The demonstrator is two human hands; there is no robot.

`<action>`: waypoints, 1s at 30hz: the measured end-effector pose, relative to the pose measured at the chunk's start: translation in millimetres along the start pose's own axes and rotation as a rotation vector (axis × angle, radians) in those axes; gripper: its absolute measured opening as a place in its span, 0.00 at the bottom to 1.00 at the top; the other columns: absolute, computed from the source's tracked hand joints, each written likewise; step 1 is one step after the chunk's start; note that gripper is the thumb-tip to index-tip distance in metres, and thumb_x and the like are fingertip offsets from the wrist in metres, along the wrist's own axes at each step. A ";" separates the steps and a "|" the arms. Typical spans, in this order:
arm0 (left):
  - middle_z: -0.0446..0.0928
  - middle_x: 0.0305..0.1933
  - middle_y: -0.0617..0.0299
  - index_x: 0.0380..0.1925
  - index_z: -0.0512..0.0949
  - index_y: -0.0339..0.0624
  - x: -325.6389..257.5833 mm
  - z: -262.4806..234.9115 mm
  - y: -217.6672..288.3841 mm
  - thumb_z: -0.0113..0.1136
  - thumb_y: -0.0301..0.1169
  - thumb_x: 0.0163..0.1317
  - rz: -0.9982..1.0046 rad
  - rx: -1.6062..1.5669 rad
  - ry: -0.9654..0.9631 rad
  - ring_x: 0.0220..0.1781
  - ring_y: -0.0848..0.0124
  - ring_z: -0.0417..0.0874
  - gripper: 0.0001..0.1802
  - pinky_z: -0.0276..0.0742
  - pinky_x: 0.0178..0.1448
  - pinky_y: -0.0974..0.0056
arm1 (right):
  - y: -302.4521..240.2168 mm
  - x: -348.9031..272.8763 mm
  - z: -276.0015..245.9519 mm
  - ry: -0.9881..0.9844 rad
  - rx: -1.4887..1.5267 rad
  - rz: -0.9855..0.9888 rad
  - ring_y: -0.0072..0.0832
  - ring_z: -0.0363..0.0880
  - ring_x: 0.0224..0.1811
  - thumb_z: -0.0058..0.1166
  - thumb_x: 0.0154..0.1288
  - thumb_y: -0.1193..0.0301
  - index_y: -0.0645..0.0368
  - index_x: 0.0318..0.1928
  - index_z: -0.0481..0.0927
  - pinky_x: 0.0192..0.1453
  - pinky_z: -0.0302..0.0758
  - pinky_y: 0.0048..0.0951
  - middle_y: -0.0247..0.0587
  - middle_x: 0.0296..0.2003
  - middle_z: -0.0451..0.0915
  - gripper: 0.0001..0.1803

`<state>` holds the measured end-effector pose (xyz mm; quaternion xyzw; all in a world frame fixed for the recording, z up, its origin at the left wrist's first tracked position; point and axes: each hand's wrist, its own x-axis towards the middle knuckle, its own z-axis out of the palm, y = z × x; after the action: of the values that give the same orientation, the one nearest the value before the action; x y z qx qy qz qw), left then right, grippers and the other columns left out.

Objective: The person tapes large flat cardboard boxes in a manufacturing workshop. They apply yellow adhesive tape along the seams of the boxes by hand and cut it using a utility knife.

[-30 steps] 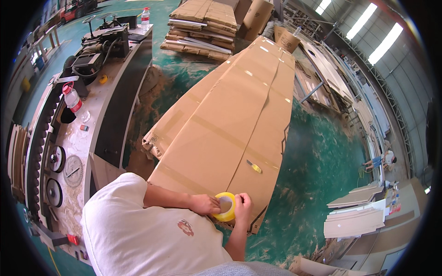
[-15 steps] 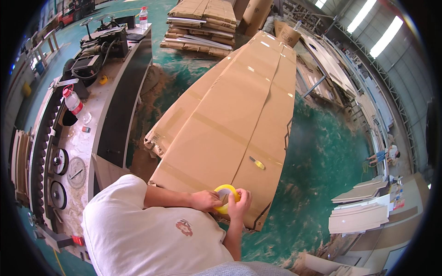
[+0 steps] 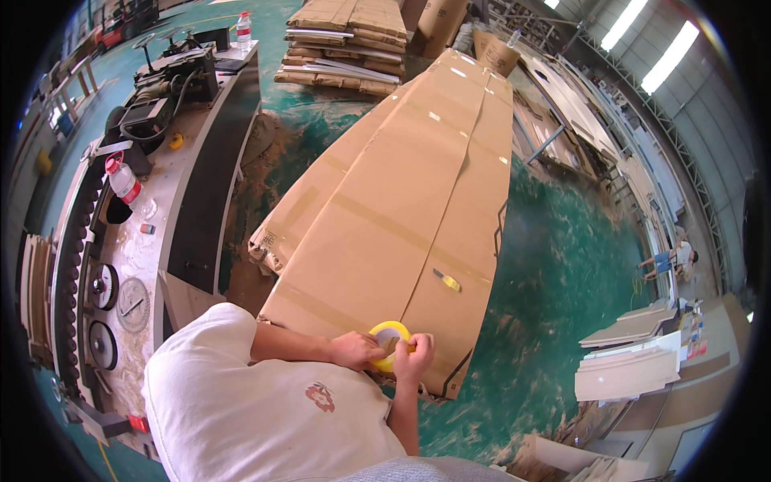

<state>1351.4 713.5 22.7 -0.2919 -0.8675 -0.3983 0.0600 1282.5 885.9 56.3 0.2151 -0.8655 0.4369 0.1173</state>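
Note:
A yellow roll of tape (image 3: 389, 327) is held upright just above the near end of a long cardboard package (image 3: 385, 217). My left hand (image 3: 357, 351) is closed at the roll's lower left side, its fingertips partly hidden against the tape. On the roll's right side, my right hand (image 3: 413, 358) is closed round the ring. I cannot make out a loose tape end. Farther up the package lies a yellow utility knife (image 3: 447, 279). A lengthwise seam runs along the cardboard, with strips of tape across it.
Left of the package stands a machine bench (image 3: 210, 177) bearing a plastic bottle (image 3: 124, 181) and saw blades (image 3: 103, 345). Flat cartons (image 3: 341, 48) are stacked beyond. A person (image 3: 681, 257) is at the far right, near piled boards (image 3: 626, 373).
The view has shifted slightly. Both hands stay on the tape roll, and the right fingers have turned a little around it. The knife and package lie as before.

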 end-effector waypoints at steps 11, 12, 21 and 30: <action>0.81 0.30 0.53 0.32 0.72 0.41 4.6 -3.4 2.8 0.72 0.36 0.53 0.044 0.013 0.012 0.40 0.51 0.84 0.18 0.80 0.51 0.52 | -9.2 2.5 -2.4 0.146 0.112 -0.046 0.44 0.73 0.35 0.58 0.52 0.76 0.60 0.30 0.73 0.40 0.72 0.43 0.43 0.30 0.72 0.07; 0.81 0.30 0.53 0.32 0.72 0.41 4.7 -4.2 3.5 0.72 0.36 0.52 0.046 0.019 0.016 0.40 0.51 0.84 0.18 0.80 0.50 0.52 | -10.2 2.8 -2.0 0.157 0.111 -0.054 0.43 0.73 0.35 0.58 0.52 0.77 0.60 0.30 0.73 0.39 0.72 0.43 0.43 0.30 0.72 0.06; 0.81 0.29 0.52 0.34 0.74 0.40 3.3 -4.4 2.2 0.72 0.39 0.53 -0.017 0.039 -0.050 0.39 0.51 0.84 0.19 0.81 0.47 0.51 | 10.1 0.3 3.4 0.033 0.153 0.082 0.41 0.72 0.32 0.56 0.51 0.78 0.61 0.29 0.74 0.36 0.71 0.40 0.42 0.29 0.72 0.04; 0.81 0.29 0.53 0.33 0.74 0.41 4.9 -2.2 1.5 0.72 0.38 0.53 0.010 0.027 -0.009 0.40 0.52 0.84 0.18 0.81 0.48 0.51 | -7.1 5.5 0.6 0.184 0.187 -0.022 0.37 0.71 0.29 0.56 0.50 0.79 0.61 0.26 0.73 0.33 0.69 0.37 0.41 0.26 0.71 0.05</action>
<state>1347.9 714.8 26.8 -0.2972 -0.8715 -0.3851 0.0619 1281.1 880.2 63.1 0.1935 -0.8042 0.5324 0.1801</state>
